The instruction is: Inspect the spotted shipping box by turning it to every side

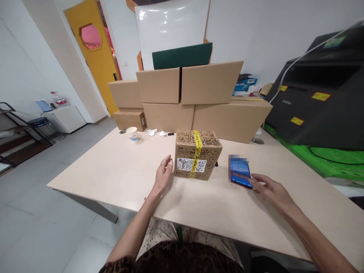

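My left grip (164,173), released, flanks a taped carton (186,153), presumably stiff, best held by opposite sides; my right grip (271,191) lies at a smartphone's (240,170) edge, grasp indeterminable.

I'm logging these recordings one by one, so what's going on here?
At a table, someone's left grip is open beside a yellow-taped cardboard box, apparently not touching it. Their right grip is at the right edge of a smartphone with a blue screen; whether it is clasped is unclear. A paper cup and stacked cartons stand farther back.
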A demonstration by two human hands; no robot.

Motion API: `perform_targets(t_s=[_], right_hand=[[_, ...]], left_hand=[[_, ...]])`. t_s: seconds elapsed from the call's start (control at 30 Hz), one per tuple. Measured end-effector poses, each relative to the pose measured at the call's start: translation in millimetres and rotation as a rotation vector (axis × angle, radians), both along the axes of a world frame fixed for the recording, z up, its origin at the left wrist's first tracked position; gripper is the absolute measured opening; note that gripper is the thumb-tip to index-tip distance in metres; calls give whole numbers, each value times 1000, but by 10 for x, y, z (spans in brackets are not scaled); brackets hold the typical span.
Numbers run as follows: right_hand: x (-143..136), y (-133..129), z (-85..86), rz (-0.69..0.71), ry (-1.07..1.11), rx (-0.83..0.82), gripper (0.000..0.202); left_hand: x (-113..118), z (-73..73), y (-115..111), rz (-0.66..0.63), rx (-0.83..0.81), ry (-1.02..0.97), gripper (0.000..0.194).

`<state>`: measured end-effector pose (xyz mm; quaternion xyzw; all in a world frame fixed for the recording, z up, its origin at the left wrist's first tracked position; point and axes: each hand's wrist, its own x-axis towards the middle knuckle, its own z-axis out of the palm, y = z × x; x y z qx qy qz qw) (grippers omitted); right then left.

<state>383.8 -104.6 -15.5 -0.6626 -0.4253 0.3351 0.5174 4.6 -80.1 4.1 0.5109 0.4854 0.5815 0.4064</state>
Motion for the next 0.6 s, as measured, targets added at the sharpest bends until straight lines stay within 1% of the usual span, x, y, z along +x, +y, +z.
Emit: perform_targets(t_s=[0.07, 0.13, 0.17, 0.2, 0.23, 0.3, 0.37, 0.43, 0.5, 0.6], right_hand=[[-212, 4, 101, 109, -17, 21, 54], [-515, 24, 189, 240, 54, 44, 64], [-680, 39, 224, 314, 100, 62, 68], [-842, 59, 250, 398, 151, 67, 70], [-993, 82, 268, 448, 207, 79, 72], [-1249, 138, 279, 496, 327, 83, 70], [-1441, 201, 261, 544, 471, 27, 61], [-1582, 260, 223, 584, 612, -77, 49], [-1678, 303, 174, 612, 693, -178, 41], [-1714, 320, 111, 632, 662, -261, 36]], left_hand=[[43, 12, -9, -108, 19, 16, 70], [77, 42, -34, -218, 60, 46, 70], [85, 61, -49, -242, 78, 75, 70], [85, 82, -63, -237, 95, 111, 70], [76, 107, -76, -210, 116, 153, 71], [40, 175, -93, -123, 191, 243, 72], [-3, 271, -98, -53, 307, 349, 66], [-31, 380, -89, -34, 413, 479, 57], [-31, 471, -70, -42, 461, 612, 52], [6, 535, -43, -80, 459, 765, 52]])
